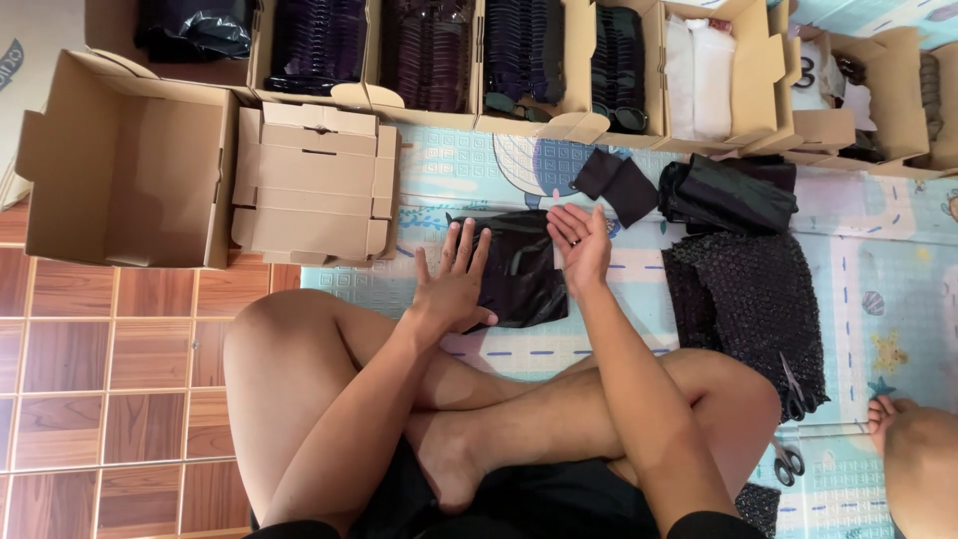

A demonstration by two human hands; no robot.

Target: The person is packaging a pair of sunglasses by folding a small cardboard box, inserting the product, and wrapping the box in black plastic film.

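Black plastic, slick and glossy, is what I have under my palms: a black bag (519, 269) lying flat on the pale blue play mat (619, 339) just in front of my crossed legs. My left hand (454, 284) lies spread and flat on the bag's left part, fingers loose and gripping nothing; my right hand (581, 245) rests at its right edge, fingers out straight, the palm partly turned up, grasping nothing that I can make out. As I judge it, the film could slide or wrinkle under my hands, since such plastic has little grip on a smooth mat, and anything inside might shift with it. Scissors (788, 459) lie near my right knee, close enough to be knocked. Beyond the bag sit a flattened carton (314, 185), an open cardboard box (130, 170) and folded dark cloths (619, 185).
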